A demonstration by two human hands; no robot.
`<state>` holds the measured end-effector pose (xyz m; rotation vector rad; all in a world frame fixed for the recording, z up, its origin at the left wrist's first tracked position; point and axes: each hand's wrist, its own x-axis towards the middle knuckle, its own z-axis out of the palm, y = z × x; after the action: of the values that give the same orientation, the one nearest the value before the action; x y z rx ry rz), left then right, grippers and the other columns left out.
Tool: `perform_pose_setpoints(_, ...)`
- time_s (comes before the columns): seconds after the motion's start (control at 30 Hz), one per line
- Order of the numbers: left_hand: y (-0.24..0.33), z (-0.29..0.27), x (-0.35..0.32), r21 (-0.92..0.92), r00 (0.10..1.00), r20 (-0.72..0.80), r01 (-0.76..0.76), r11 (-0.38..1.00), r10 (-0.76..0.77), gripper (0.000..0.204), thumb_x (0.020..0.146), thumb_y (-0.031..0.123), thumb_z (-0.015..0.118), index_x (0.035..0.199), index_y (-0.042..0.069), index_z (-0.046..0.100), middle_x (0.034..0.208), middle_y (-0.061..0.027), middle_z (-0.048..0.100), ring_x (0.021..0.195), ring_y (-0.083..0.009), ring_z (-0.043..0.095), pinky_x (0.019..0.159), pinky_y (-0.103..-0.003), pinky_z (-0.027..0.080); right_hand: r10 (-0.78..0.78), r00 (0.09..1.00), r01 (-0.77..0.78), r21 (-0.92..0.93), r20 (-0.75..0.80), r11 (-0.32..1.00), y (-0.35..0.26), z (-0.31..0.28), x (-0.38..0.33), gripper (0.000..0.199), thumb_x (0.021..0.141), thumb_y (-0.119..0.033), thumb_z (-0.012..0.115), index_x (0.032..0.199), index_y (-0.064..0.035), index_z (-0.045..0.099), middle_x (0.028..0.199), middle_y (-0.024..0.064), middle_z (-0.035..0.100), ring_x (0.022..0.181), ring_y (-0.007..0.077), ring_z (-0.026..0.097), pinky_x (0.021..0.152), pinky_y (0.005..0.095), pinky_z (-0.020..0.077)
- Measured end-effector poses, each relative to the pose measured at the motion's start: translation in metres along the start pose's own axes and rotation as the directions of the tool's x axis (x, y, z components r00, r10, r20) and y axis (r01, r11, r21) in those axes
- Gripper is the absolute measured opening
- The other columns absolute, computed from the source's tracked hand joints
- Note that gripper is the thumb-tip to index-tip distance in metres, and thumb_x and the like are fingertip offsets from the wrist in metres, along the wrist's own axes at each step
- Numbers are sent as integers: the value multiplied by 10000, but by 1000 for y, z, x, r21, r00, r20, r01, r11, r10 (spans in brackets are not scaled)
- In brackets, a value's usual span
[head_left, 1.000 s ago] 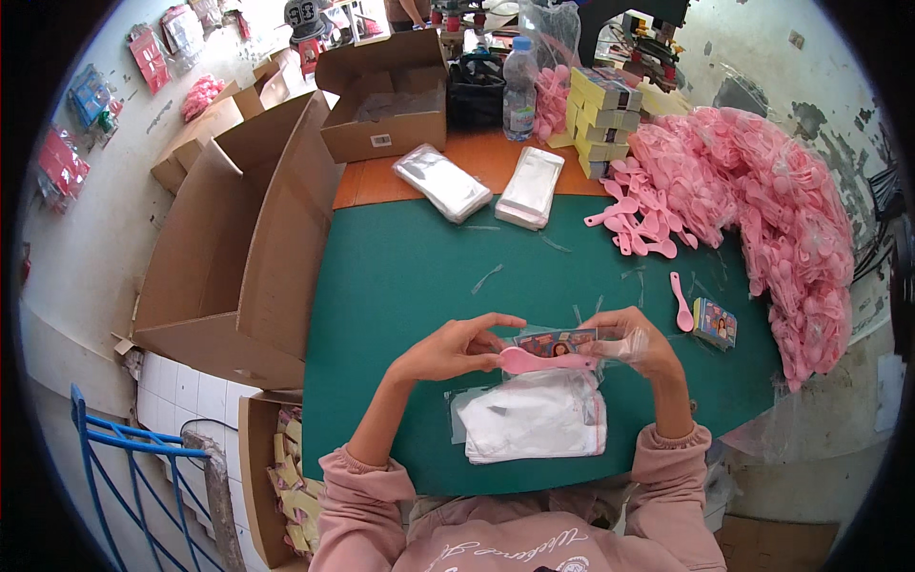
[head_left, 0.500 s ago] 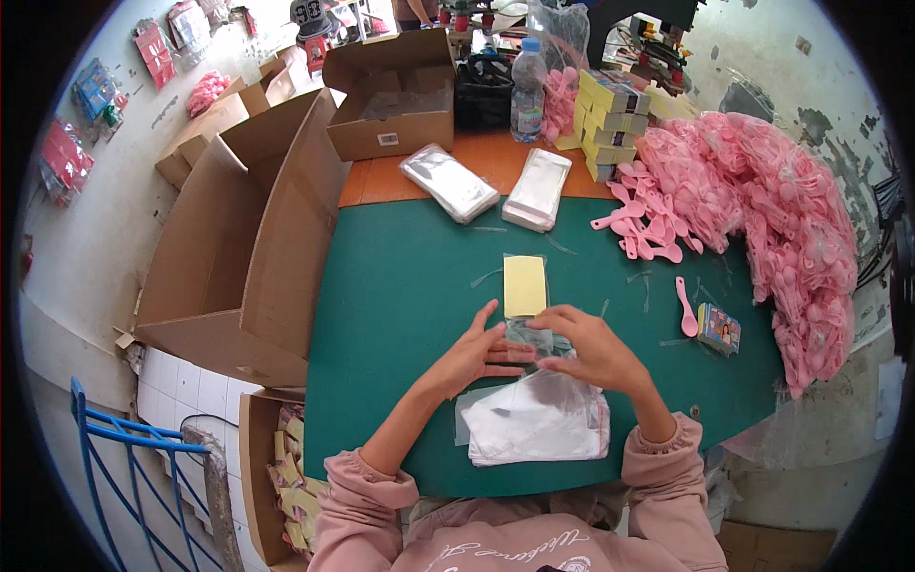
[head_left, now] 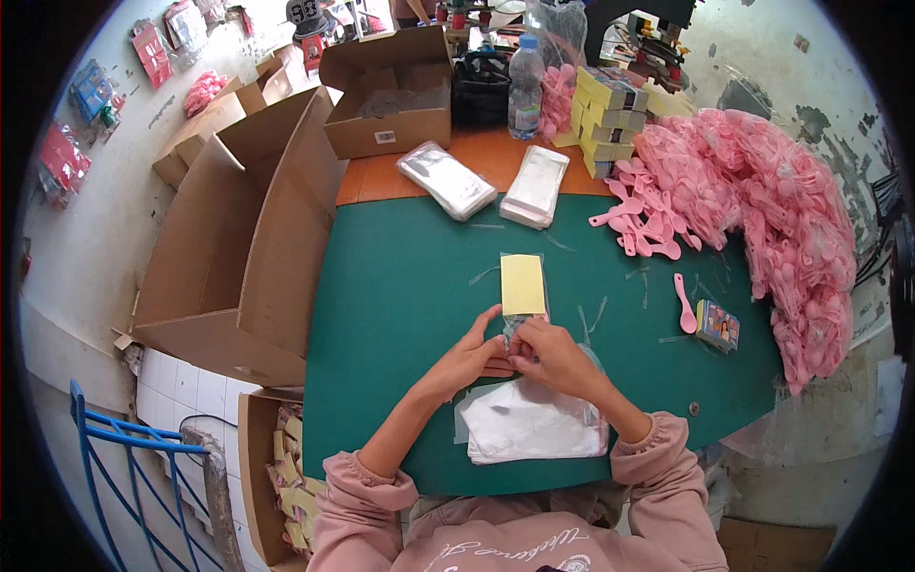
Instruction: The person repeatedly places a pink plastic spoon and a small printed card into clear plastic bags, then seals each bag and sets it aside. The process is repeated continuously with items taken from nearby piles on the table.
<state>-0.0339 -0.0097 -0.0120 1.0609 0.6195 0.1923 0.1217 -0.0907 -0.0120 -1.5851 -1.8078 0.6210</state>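
A clear plastic bag with a pale yellow card (head_left: 522, 284) inside lies on the green table, its lower end toward me. My left hand (head_left: 462, 365) is at the left of that end, thumb pointing up along the bag's side and the fingers closed in on its edge. From the right, my right hand (head_left: 553, 357) pinches the same lower end, fingertips bent and touching those of my left. Its fingers partly hide the bag's end and a bit of pink there. Just below both hands lies a stack of clear plastic bags (head_left: 534, 429).
Right of the hands lie a pink spoon (head_left: 684, 305) and a small stack of printed cards (head_left: 718, 326). Bagged pink spoons (head_left: 796, 219) heap along the right edge. Packs of clear bags (head_left: 448, 181), card stacks (head_left: 605, 124) and a water bottle (head_left: 524, 91) stand behind; a cardboard box (head_left: 286, 238) is left.
My right hand has moved left and down onto the bag's lower end, and its fingers have closed. My left fingers have drawn in. Another clear strip now lies right of the bag.
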Motion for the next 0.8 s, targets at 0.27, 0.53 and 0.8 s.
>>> perform_pose_setpoints(0.27, -7, -3, 8, 34, 989, 111, -100, 994, 96, 443, 902, 110, 463, 1323, 82, 331, 931, -81, 606, 880, -119, 588, 819, -255, 495, -284, 956, 288, -65, 66, 955, -7, -13, -4, 141, 706, -60, 622, 738, -22, 490, 712, 92, 493, 663, 252, 498, 611, 337, 418)
perform_pose_setpoints(0.53, -3, -6, 4, 24, 996, 78, -53, 998, 51, 302, 911, 76, 422, 1208, 43, 465, 998, -106, 617, 918, -127, 600, 801, -216, 488, -96, 975, -49, 610, 202, 791, 34, -113, -32, 176, 746, -106, 673, 751, -32, 514, 719, -11, 478, 650, 86, 446, 579, 233, 387)
perform_pose_setpoints(0.8, -5, -6, 13, 65, 993, 110, -46, 997, 39, 246, 922, 80, 404, 1123, 5, 524, 1022, -97, 606, 947, -123, 587, 784, -209, 480, 161, 917, -350, -542, -365, 764, 123, -177, -75, 308, 716, -66, 639, 993, -24, 512, 939, 112, 530, 866, 223, 521, 754, 338, 422)
